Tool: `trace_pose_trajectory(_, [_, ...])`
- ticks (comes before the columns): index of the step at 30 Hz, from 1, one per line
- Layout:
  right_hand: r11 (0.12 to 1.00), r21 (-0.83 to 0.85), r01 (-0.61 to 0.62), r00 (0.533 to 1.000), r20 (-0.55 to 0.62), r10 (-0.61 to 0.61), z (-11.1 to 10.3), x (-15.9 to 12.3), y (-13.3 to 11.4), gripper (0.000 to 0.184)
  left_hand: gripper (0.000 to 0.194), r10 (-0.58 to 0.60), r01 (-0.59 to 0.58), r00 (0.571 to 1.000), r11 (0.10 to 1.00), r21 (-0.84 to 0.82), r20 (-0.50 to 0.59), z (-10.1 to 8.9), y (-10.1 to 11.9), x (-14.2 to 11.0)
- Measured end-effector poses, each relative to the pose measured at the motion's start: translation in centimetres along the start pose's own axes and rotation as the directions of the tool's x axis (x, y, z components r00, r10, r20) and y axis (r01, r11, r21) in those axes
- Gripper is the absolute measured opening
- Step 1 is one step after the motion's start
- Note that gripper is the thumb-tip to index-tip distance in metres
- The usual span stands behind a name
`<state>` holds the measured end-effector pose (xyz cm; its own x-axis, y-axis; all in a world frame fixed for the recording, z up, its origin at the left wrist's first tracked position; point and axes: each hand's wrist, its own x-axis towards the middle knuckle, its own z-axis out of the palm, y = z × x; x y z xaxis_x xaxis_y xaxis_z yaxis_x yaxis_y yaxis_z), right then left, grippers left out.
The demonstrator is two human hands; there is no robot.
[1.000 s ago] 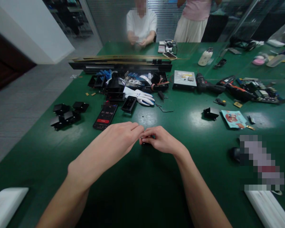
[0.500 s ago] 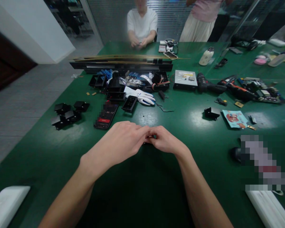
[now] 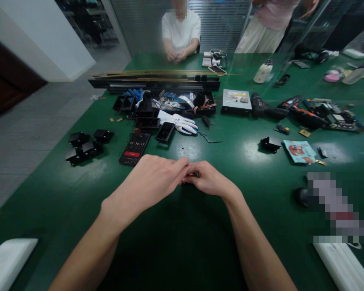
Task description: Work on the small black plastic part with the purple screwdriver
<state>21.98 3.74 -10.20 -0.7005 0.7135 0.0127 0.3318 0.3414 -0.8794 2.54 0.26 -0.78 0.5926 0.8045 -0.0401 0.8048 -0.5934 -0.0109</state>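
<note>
My left hand [image 3: 159,176] and my right hand [image 3: 208,178] meet at the fingertips over the middle of the green table [image 3: 176,234]. Both have their fingers bent and pinched together. Between and below the fingertips a small dark object [image 3: 186,183] shows only a sliver, so its kind is hidden. Beyond my left hand lies a phone [image 3: 135,148] with a timer on its screen. A black rectangular frame-like part [image 3: 165,132] and a white and blue work glove [image 3: 182,123] rest farther off.
Several black brackets [image 3: 89,147] lie at left, and another black bracket [image 3: 269,144] at right. Behind are a silver drive box [image 3: 236,101], a power drill [image 3: 267,109] and a circuit board [image 3: 336,115]. A computer mouse [image 3: 301,197] is near right. A person [image 3: 182,34] sits opposite.
My fingertips have shifted slightly to the left, still pressed together. In the background the standing person has moved a little to the right.
</note>
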Motion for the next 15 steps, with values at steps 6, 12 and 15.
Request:
trace_pose_trajectory(6, [1.0,0.0,-0.02,1.0,0.001,0.02,-0.2,-0.1,-0.1,0.022,0.021,0.044,-0.044,0.999,0.999,-0.031,-0.019,-0.1,0.1,-0.1])
trace_pose_trajectory(12, [0.994,0.092,-0.055,0.998,0.007,0.055,-0.4,-0.2,-0.8,0.006,0.026,-0.041,0.042,0.999,0.995,0.087,-0.012,0.9,0.2,0.9])
trace_pose_trajectory(15, [0.984,0.169,-0.06,0.997,-0.038,0.067,-0.3,-0.1,-1.0,0.009,0.035,-0.075,0.075,0.997,0.994,0.08,-0.007,1.0,0.3,1.0])
